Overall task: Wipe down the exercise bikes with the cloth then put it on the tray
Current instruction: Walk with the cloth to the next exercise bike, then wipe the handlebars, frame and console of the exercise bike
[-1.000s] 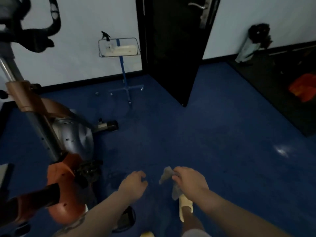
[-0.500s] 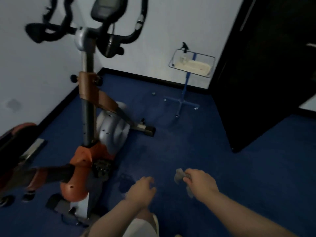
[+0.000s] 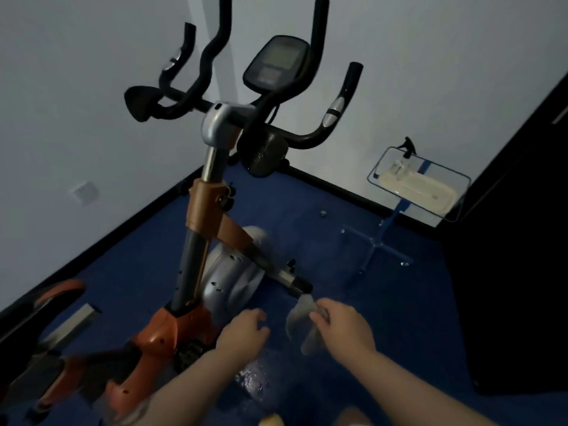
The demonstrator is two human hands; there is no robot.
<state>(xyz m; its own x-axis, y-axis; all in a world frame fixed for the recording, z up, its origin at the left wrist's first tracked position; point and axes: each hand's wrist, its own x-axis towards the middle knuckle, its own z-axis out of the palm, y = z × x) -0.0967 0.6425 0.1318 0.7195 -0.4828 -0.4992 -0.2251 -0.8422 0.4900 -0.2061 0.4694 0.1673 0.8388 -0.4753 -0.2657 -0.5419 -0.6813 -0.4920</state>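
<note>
An orange and silver exercise bike (image 3: 212, 229) with black handlebars and a console stands left of centre, close in front of me. My right hand (image 3: 344, 327) grips a crumpled grey cloth (image 3: 299, 318) low in the view, just right of the bike's front foot. My left hand (image 3: 242, 333) hovers beside it with fingers loosely curled, holding nothing. A wire tray (image 3: 421, 186) on a blue stand sits by the far wall at the right, with a pale tub and a spray bottle on it.
A second orange bike part (image 3: 58, 293) shows at the left edge. A dark open door (image 3: 519, 241) fills the right side. Blue carpet (image 3: 338, 241) lies between the bike and the tray stand. A wall socket (image 3: 84, 192) is on the left wall.
My view has swung left and upward, bringing the bike's handlebars and console fully into sight. Both hands have stayed low, the right still holding the cloth, now nearer the bike.
</note>
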